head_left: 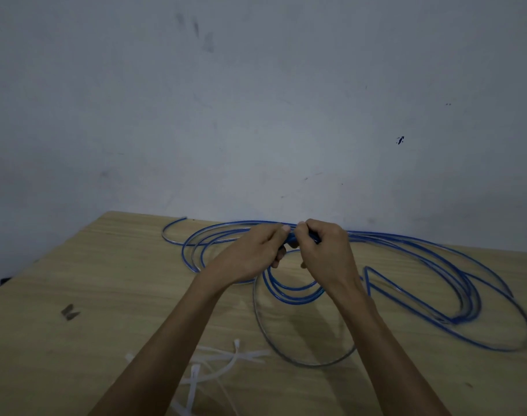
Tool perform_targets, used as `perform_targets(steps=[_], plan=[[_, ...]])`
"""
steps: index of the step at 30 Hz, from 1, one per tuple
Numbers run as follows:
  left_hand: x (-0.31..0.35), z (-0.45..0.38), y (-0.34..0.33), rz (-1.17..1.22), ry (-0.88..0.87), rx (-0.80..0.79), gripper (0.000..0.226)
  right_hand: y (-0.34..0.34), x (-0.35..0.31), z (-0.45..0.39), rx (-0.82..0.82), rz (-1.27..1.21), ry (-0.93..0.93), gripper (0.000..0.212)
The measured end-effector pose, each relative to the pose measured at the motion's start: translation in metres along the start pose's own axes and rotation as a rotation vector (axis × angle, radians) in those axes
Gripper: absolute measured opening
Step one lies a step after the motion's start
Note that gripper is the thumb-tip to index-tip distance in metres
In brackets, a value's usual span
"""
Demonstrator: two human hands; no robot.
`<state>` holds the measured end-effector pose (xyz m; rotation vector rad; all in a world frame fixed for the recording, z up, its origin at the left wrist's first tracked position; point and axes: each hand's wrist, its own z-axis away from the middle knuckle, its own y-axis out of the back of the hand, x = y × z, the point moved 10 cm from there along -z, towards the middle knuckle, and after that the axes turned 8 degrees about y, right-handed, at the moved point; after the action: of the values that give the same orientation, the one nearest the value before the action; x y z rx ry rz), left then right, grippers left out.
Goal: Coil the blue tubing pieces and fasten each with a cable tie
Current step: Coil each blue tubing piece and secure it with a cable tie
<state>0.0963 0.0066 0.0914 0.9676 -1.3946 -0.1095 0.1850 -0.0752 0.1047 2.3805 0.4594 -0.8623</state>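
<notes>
You are part way through the coiling and nothing is tied yet, as far as this view shows. Your left hand (250,253) and right hand (325,250) meet at the far side of the wooden table (106,295), thumbs almost touching, and both have their fingers curled round the same gathered bunch of blue tubing (289,288); each hand is closed on the strands, not open. Below your hands a few turns hang in a small tidy loop, which I judge to be the coil you are forming. The rest of the tubing lies loose: several wide arcs sweep out to the left near the wall (256,100), with one free end curling off toward the far left edge, and a bigger, messier spread of loops runs to the right, nearly to the table's edge. A paler, greyish length of tube (286,352) makes a large arc on the table toward you; whether it is joined to the blue piece I cannot tell. The white cable ties (220,364) lie in a scattered heap near your left forearm, untouched, and none is seen round any coil. So what remains looks like most of the job: draw in the loose arcs on both sides, hold the bundle with one hand, pick up a tie and cinch it, then repeat for any other pieces. How many separate pieces lie here I cannot make out.
</notes>
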Motion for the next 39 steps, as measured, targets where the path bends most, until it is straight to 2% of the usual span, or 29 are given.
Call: perform_targets(steps=[5,9,14,16,21,26,32,36,39], plan=[[0.002,0.001,0.001,0.083,-0.008,-0.011,0.044,0.007,0.003,0.002,0.063,-0.039,-0.069,0.035],[-0.011,-0.001,0.000,0.419,0.105,-0.084,0.052,0.013,-0.002,0.001,0.099,-0.038,-0.076,0.039],[-0.009,0.006,-0.028,0.975,0.213,-0.359,0.053,0.029,-0.004,0.000,0.216,-0.055,-0.072,0.044],[-0.008,0.007,-0.038,1.093,0.227,-0.381,0.051,0.035,-0.001,0.000,0.257,-0.058,-0.078,0.049],[-0.012,0.001,-0.044,1.093,0.246,-0.267,0.048,0.036,0.003,0.001,0.285,-0.055,-0.085,0.050],[-0.024,-0.003,-0.042,1.244,0.294,-0.185,0.051,0.020,0.000,0.002,0.232,-0.076,-0.109,0.052],[-0.032,-0.005,-0.034,1.191,0.311,-0.087,0.041,0.014,0.002,0.003,0.191,-0.093,-0.169,0.050],[-0.026,-0.005,-0.031,1.173,0.301,-0.047,0.036,0.019,0.003,0.006,0.248,-0.152,-0.202,0.050],[-0.023,-0.003,-0.027,1.076,0.273,0.042,0.039,0.021,0.005,0.006,0.269,-0.141,-0.198,0.046]])
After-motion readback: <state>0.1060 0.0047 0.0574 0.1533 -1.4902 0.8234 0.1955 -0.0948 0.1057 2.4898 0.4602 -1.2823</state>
